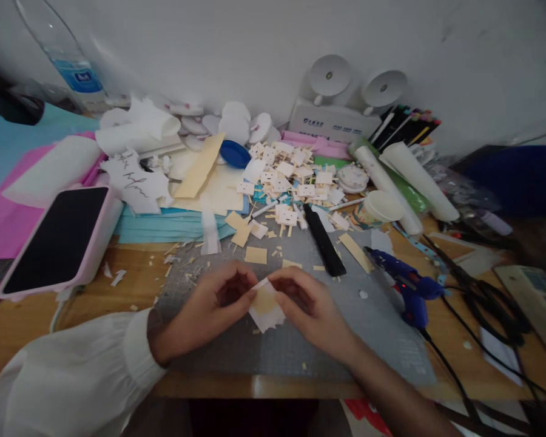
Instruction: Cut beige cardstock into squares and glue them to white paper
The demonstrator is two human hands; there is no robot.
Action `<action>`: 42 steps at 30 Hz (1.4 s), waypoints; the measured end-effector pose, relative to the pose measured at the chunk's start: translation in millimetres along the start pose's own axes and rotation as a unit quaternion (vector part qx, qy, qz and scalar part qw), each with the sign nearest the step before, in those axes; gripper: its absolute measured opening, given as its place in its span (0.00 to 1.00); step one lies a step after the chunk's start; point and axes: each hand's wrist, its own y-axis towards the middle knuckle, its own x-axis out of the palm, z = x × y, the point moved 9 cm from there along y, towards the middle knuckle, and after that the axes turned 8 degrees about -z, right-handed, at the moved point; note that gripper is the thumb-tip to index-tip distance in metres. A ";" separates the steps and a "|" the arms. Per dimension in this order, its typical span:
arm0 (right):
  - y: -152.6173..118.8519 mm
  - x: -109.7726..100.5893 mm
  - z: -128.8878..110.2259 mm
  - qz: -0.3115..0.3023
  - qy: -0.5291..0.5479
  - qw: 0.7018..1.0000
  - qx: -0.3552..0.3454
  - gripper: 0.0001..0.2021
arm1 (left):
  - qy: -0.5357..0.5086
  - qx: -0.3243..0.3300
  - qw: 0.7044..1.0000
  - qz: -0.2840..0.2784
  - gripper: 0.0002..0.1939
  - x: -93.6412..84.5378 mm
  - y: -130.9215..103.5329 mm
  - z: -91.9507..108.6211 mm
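Observation:
A small piece of white paper with a yellowish patch is held between both hands above the grey cutting mat. My left hand pinches its upper left edge between thumb and fingers. On the other side, my right hand grips the upper right edge the same way. Just beyond the fingers lie a yellow card piece and paper scraps. Farther back is a pile of small white cards with drawn faces and yellow strips attached.
A blue glue gun and black scissors lie at the right, with cables nearby. A black cutter rests behind my right hand. At the left is a phone; a paper cup stands farther back.

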 end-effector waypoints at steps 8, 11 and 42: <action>-133.2 -100.8 -31.2 0.462 -0.236 0.851 -0.084 0.04 | 0.242 0.043 0.969 -0.002 0.05 -7.9 3.2 6.6; -178.4 -134.6 -7.6 0.593 -0.258 0.762 -0.036 0.11 | 0.321 0.094 0.942 -0.026 0.06 -2.5 4.7 13.5; -52.4 -46.6 -12.2 0.175 -0.513 0.829 0.140 0.10 | 0.498 0.172 0.846 -0.080 0.11 18.4 -5.8 25.3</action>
